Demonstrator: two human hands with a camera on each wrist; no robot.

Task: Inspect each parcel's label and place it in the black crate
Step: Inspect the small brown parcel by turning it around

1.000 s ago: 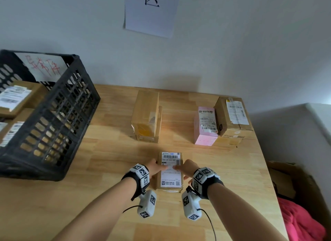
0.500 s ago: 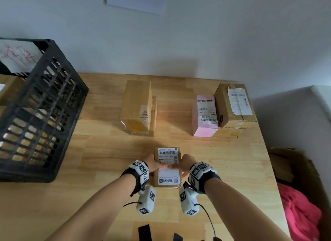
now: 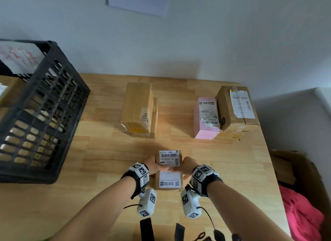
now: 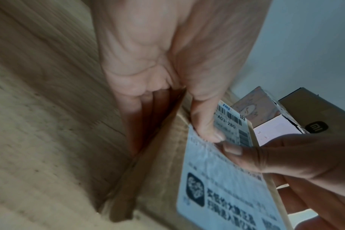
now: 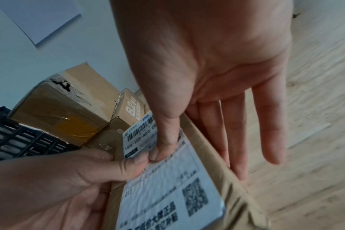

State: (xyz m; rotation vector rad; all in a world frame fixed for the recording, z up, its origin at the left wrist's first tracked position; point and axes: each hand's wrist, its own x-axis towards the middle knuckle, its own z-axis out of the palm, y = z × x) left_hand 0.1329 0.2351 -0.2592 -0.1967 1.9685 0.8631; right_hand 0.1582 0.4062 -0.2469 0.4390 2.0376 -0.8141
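A: Where is the small parcel [image 3: 169,169] held?

B: Near the front edge of the desk [image 3: 100,160], label [image 3: 169,158] upward, gripped between the left hand [image 3: 155,166] and right hand [image 3: 187,166]; both thumbs are pressed on the label, the fingers [image 5: 236,135] laid along its sides.

A: How is the step done well?

B: The thumbs are best slid off the print, then the parcel is carried level to the black crate [image 3: 41,111].

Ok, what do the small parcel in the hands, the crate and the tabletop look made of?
Small brown parcel: apparently matte corrugated cardboard, from its folded edges and brown tone, with a white paper label wrinkled near the thumbs. Black latticed crate: likely moulded plastic, from its uniform grid of slots. Light wooden table: wood, with visible grain and joined strips; solid or veneer is unclear.
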